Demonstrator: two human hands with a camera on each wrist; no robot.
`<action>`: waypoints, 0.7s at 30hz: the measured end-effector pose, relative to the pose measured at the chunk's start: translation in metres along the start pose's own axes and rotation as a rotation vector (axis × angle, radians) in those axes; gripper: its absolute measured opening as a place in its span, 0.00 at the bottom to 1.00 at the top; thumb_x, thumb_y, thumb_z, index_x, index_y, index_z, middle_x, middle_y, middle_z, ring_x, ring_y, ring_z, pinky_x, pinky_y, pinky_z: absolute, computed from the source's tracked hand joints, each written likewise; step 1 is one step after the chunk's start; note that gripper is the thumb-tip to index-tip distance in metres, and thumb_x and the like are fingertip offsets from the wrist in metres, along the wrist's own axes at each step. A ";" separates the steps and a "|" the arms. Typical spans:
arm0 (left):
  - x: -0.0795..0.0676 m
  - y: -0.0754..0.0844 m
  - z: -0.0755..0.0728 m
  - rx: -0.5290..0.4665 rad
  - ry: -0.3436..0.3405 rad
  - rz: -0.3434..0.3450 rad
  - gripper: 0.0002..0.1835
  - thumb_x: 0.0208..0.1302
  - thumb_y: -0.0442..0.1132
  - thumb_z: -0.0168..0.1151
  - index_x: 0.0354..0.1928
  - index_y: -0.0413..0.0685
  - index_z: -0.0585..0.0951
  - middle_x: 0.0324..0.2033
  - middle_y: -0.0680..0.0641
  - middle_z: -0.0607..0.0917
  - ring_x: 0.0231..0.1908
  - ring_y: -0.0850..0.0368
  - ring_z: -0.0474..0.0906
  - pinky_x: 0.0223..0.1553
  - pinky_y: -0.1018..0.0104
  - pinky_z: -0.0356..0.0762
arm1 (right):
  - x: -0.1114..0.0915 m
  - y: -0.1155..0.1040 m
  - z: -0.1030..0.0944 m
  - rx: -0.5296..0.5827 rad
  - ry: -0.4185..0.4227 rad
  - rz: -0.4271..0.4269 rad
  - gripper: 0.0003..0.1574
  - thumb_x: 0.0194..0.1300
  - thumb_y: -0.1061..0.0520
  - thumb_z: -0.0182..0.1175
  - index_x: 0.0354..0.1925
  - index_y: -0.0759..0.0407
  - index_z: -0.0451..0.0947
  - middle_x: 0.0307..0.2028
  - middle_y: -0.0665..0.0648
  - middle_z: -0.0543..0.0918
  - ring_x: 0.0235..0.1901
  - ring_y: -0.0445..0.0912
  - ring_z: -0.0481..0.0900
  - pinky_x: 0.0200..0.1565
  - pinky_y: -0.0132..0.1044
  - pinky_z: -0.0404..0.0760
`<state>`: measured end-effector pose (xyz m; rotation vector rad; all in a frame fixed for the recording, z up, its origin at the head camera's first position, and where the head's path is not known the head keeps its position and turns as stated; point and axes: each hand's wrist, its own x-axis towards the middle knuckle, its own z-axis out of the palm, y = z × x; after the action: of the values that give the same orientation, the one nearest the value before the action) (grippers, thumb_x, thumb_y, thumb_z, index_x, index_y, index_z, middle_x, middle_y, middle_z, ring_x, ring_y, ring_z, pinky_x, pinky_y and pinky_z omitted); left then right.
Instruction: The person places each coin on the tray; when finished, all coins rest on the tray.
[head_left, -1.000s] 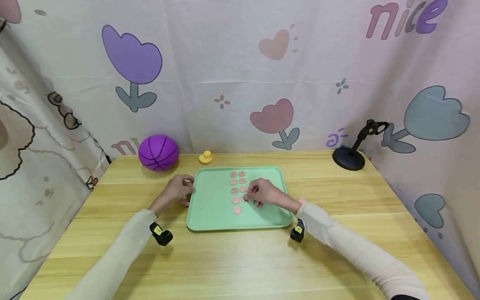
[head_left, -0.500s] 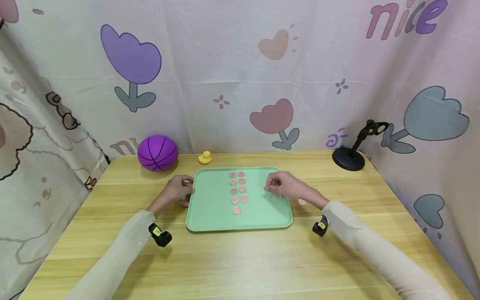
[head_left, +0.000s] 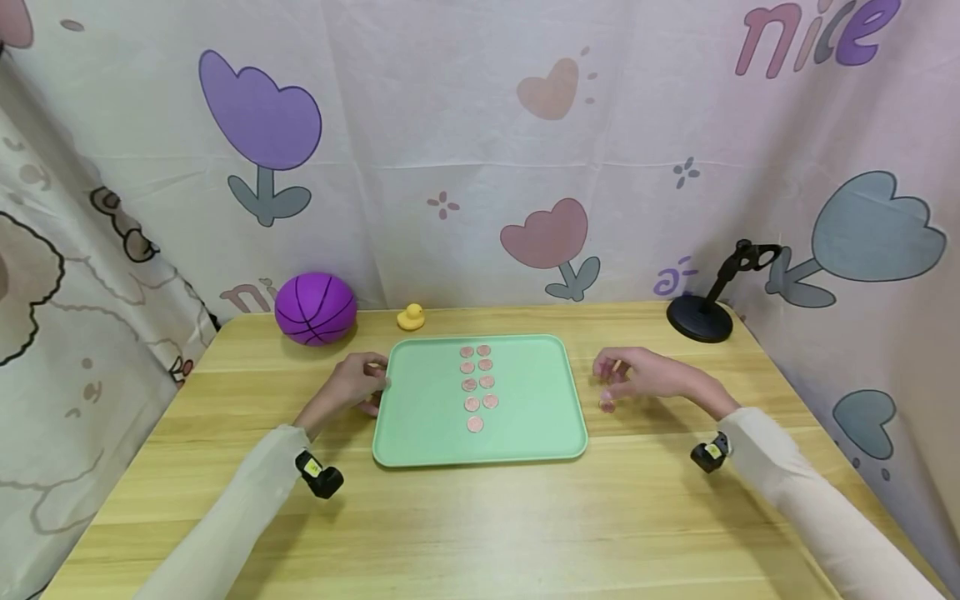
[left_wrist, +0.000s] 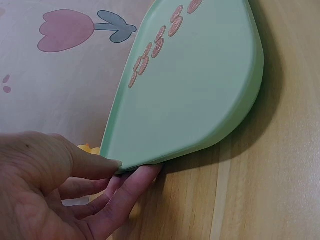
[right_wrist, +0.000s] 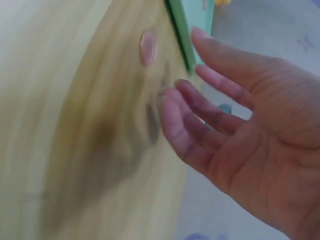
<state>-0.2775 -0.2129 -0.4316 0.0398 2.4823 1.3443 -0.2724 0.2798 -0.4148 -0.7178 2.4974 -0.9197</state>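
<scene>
Copper-pink coins point(head_left: 475, 424) lie flat on a green tray point(head_left: 420, 400), in two columns running from its back edge towards the front. My left hand point(head_left: 352, 382) grips the tray's left edge; in the left wrist view the thumb presses the rim and the fingers curl beneath it. Right of the tray, my right hand point(head_left: 645, 372) hovers over the table with nothing in it, its fingers loosely bent and spread. A single coin point(right_wrist: 148, 47) lies on the table by its fingertips, seen apart from them in the right wrist view.
Behind the tray a purple ball point(head_left: 316, 308) and a yellow rubber duck point(head_left: 411, 317) stand near the table's back edge. At the back right is a black stand point(head_left: 700, 317) with a round base. A patterned curtain hangs behind the table point(head_left: 480, 533).
My right hand has left the front coin of the right column and moved right, off the tray, to the loose coin. Its fingers have spread. The left hand keeps its hold.
</scene>
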 end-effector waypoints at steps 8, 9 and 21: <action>0.000 0.000 0.001 -0.006 0.001 0.003 0.26 0.71 0.28 0.57 0.69 0.28 0.71 0.54 0.28 0.78 0.45 0.45 0.83 0.31 0.60 0.93 | -0.019 0.040 0.012 0.067 -0.017 -0.018 0.25 0.69 0.51 0.71 0.62 0.51 0.79 0.57 0.57 0.76 0.52 0.51 0.69 0.51 0.35 0.74; -0.001 0.001 0.001 -0.009 0.000 0.004 0.26 0.71 0.28 0.57 0.69 0.28 0.71 0.54 0.28 0.78 0.45 0.45 0.83 0.30 0.59 0.93 | -0.021 0.043 0.016 0.075 -0.001 -0.019 0.24 0.69 0.51 0.71 0.62 0.49 0.80 0.57 0.56 0.76 0.52 0.50 0.69 0.50 0.34 0.73; -0.002 -0.001 0.001 -0.017 0.002 0.000 0.25 0.73 0.28 0.57 0.69 0.27 0.71 0.54 0.28 0.78 0.45 0.45 0.82 0.32 0.58 0.94 | -0.024 0.044 0.044 0.100 0.231 -0.150 0.13 0.69 0.59 0.70 0.51 0.53 0.83 0.46 0.55 0.78 0.42 0.46 0.70 0.39 0.32 0.72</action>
<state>-0.2748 -0.2132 -0.4321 0.0354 2.4718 1.3664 -0.2452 0.3009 -0.4718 -0.8166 2.5981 -1.2360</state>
